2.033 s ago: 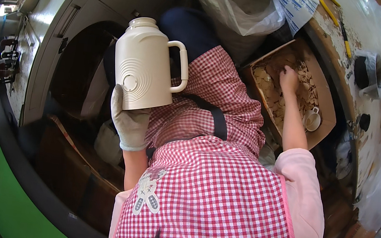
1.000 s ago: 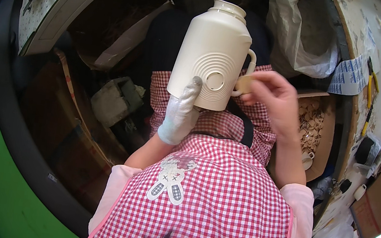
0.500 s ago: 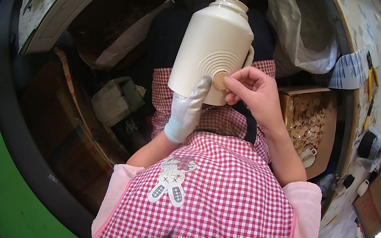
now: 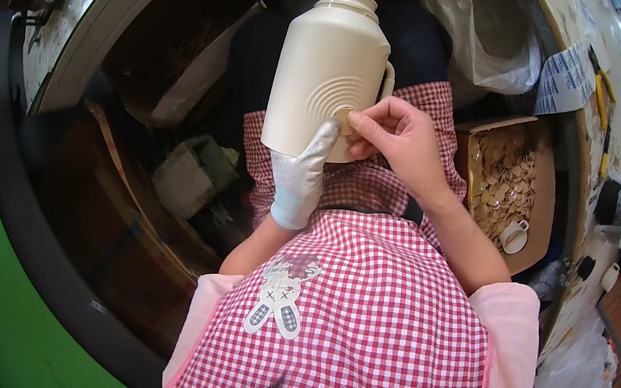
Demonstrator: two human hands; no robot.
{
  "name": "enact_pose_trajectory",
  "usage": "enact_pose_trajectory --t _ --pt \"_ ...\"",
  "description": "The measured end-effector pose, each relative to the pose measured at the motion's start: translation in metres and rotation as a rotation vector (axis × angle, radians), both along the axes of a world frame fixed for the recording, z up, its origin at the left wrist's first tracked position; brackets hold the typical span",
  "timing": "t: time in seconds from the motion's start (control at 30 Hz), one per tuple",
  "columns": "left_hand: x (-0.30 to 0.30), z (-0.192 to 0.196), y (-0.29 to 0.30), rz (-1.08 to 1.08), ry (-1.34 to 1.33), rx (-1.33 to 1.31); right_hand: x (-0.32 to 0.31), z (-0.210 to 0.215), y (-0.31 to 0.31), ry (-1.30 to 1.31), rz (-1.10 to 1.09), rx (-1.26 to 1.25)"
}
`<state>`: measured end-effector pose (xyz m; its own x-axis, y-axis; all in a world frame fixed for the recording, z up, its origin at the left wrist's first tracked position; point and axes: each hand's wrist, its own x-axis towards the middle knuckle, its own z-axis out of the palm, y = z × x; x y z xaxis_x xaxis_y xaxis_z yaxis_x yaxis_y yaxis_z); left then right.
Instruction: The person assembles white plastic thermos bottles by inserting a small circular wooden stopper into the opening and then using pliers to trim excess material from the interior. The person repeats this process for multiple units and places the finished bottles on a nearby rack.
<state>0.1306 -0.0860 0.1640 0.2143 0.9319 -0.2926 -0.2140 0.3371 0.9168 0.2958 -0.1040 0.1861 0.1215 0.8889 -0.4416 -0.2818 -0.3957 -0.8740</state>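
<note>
Head view: cream jug (image 4: pixel 317 60) above lap (image 4: pixel 370 192), left hand (image 4: pixel 300 177) gripping base (image 4: pixel 282 145), right hand (image 4: pixel 405 142) pinching tan disc (image 4: pixel 345 123) at its front. Likely light, stiff, slick; best held by base or handle (image 4: pixel 388 83).

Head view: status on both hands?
Gloved left hand holds cream cylindrical handled jug low. Bare right hand pinches thin round tan disc at jug's ringed front. Left thumb beside disc.

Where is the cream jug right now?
In the head view, the jug is at upper middle, the gloved left hand at its lower edge and the right hand at its ringed front.
</note>
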Motion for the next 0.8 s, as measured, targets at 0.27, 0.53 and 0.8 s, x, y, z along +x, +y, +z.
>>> enact_pose_trajectory --t 0.27,0.53,0.8 --pt "-0.003 -0.003 0.000 0.004 0.032 0.063 0.026 -0.020 0.017 -0.206 0.172 -0.117" --pt "-0.031 -0.022 0.017 -0.006 -0.054 0.078 0.012 -0.026 0.040 -0.554 0.164 0.130" --pt "-0.024 -0.008 0.019 -0.011 0.083 0.114 0.010 -0.029 0.038 -0.744 0.085 0.362"
